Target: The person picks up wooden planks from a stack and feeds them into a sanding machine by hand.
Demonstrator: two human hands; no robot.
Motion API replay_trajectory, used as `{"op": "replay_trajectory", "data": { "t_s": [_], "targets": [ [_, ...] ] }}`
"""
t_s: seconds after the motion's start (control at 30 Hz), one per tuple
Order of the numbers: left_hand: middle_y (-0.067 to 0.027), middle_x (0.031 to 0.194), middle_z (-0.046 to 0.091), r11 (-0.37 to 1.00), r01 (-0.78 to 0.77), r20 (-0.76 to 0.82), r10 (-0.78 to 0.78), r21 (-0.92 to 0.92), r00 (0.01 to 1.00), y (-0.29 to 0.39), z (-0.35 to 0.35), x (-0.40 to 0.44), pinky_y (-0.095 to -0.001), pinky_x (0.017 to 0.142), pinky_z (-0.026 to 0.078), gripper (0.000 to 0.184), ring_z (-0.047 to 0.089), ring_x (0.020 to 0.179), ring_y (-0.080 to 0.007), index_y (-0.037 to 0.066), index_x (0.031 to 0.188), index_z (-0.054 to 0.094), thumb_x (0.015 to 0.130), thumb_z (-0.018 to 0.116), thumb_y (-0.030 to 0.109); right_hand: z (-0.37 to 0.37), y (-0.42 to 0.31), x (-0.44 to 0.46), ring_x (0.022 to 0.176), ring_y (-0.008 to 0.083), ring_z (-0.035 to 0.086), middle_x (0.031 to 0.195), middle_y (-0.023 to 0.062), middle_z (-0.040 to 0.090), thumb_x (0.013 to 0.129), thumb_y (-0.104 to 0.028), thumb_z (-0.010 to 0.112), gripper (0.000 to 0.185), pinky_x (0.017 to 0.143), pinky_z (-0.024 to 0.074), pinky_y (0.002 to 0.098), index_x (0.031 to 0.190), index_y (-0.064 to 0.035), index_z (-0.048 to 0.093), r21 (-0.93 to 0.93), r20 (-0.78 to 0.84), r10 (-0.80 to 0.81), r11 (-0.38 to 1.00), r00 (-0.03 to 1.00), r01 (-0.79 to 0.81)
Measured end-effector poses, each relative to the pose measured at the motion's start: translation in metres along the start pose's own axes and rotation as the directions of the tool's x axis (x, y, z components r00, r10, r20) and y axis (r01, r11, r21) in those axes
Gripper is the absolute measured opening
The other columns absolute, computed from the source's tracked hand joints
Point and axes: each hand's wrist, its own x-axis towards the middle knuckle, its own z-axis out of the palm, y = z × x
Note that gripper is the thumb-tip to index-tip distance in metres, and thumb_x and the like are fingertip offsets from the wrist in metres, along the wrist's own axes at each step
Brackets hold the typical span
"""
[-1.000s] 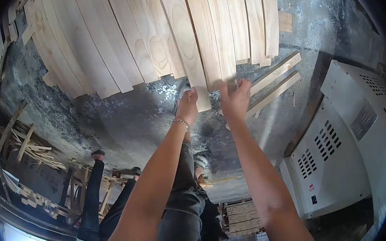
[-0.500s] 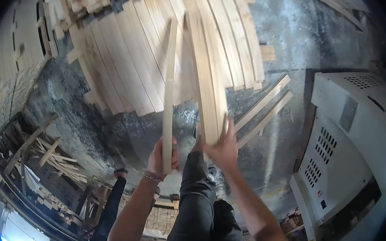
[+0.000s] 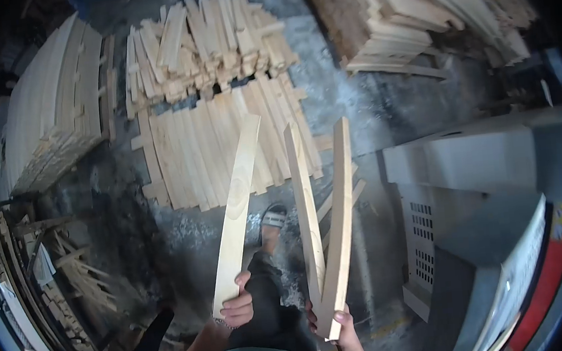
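My left hand point(image 3: 237, 306) is closed around the lower end of a pale wooden board point(image 3: 236, 209), which tilts up and slightly to the right, its broad face with a knot showing. In my right hand point(image 3: 338, 327) are two wooden strips, gripped near their lower ends and spread in a narrow V. The left strip point(image 3: 305, 207) of that pair leans left, and the right strip point(image 3: 340, 224) leans right. Beyond the held pieces lies a layer of boards point(image 3: 192, 156) side by side on the floor.
A heap of loose boards point(image 3: 209, 38) lies behind the layer. Stacked boards point(image 3: 61, 108) stand at left, more lumber point(image 3: 394, 22) at upper right. A grey machine point(image 3: 413, 237) is on the right. Scrap wood point(image 3: 78, 267) lies at lower left. Another person's leg point(image 3: 152, 344) is nearby.
My view has lifted and turned, showing more of the room. Both hands have raised their wood off the layer, and the right-hand pieces have spread apart. One foot is now stepped forward.
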Motion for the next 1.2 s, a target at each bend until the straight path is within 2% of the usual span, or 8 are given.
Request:
{"op": "replay_trajectory", "data": {
  "t_s": [0.23,0.53,0.7,0.87,0.93,1.0,1.1,1.2],
  "targets": [
    [-0.0039,0.058,0.052,0.892,0.399,-0.031,-0.402,0.213,0.915,-0.147,0.027,-0.027,-0.0244,0.041,0.043,0.029,0.056,0.047,-0.0121,0.015,0.098,0.042,0.102,0.033,0.042,-0.025,0.042,-0.206,0.083,0.0216,0.048,0.113,0.0207,0.044,0.055,-0.048,0.074,0.105,0.061,0.0490,0.0320,0.140,-0.0024,0.031,0.354,0.365,-0.365,0.905,0.856,0.235],
    [-0.0034,0.053,0.047,0.607,0.784,-0.272,-0.738,0.133,0.618,-0.292,0.010,-0.078,-0.0253,0.038,0.043,0.032,0.054,0.043,-0.0133,0.015,0.096,0.038,0.103,0.028,0.045,-0.057,0.206,-0.373,0.087,0.0277,0.045,0.114,0.0205,0.040,0.051,-0.050,0.083,0.113,0.070,0.0447,0.0390,0.142,-0.0105,0.030,0.875,0.317,-0.702,0.475,0.637,0.089],
    [-0.0068,0.063,0.046,0.443,0.896,-0.371,-0.839,-0.042,0.397,-0.326,-0.014,-0.107,-0.0293,0.046,0.044,0.040,0.051,0.049,-0.0165,0.013,0.109,0.037,0.100,0.034,0.051,-0.053,0.251,-0.397,0.084,0.0266,0.045,0.110,0.0188,0.041,0.064,-0.056,0.074,0.100,0.069,0.0449,0.0379,0.140,-0.0074,0.030,0.969,0.103,-0.893,0.190,0.439,0.160],
    [-0.0122,0.081,0.050,0.386,0.894,-0.657,-0.617,0.227,0.433,-0.372,-0.011,-0.121,-0.0356,0.052,0.049,0.072,0.052,0.057,-0.0222,0.020,0.137,0.037,0.089,0.030,0.074,-0.070,0.265,-0.407,0.128,0.0394,0.040,0.145,0.0250,0.028,0.081,-0.057,0.061,0.092,0.101,0.0394,0.0566,0.149,-0.0088,0.023,0.971,-0.106,-0.892,0.001,0.439,0.237],
    [-0.0170,0.115,0.042,0.319,0.873,-0.743,-0.463,0.368,0.483,-0.383,-0.009,-0.123,-0.0418,0.079,0.044,0.069,0.048,0.094,-0.0294,0.016,0.143,0.031,0.094,0.027,0.066,-0.065,0.258,-0.415,0.137,0.0392,0.033,0.153,0.0217,0.021,0.084,-0.056,0.059,0.089,0.107,0.0322,0.0609,0.149,-0.0066,0.023,0.946,-0.227,-0.847,-0.075,0.480,0.316],
    [-0.0218,0.148,0.034,0.226,0.840,-0.780,-0.314,0.492,0.542,-0.395,-0.013,-0.123,-0.0480,0.106,0.039,0.067,0.043,0.131,-0.0366,0.013,0.149,0.025,0.099,0.024,0.057,-0.071,0.264,-0.417,0.135,0.0321,0.038,0.151,0.0151,0.031,0.091,-0.049,0.052,0.074,0.110,0.0322,0.0525,0.146,-0.0046,0.031,0.844,-0.291,-0.822,0.020,0.489,0.536],
    [-0.0136,0.151,0.031,-0.033,0.812,-0.792,-0.250,0.582,0.557,-0.412,-0.014,-0.126,-0.0462,0.109,0.034,0.062,0.035,0.137,-0.0290,0.013,0.151,0.018,0.102,0.026,0.049,-0.090,0.276,-0.404,0.132,0.0264,0.042,0.145,0.0128,0.042,0.097,-0.038,0.043,0.059,0.109,0.0338,0.0400,0.146,-0.0074,0.033,0.825,-0.154,-0.879,0.137,0.451,0.549],
    [-0.0110,0.154,0.024,-0.248,0.516,-0.564,-0.193,0.820,0.803,-0.437,-0.022,-0.135,-0.0451,0.109,0.034,0.064,0.033,0.137,-0.0276,0.010,0.152,0.007,0.103,0.031,0.042,-0.082,0.270,-0.410,0.129,0.0261,0.045,0.143,0.0114,0.044,0.097,-0.036,0.041,0.057,0.107,0.0362,0.0410,0.145,-0.0055,0.033,0.593,-0.359,-0.816,0.176,0.453,0.786]
  ]
}}
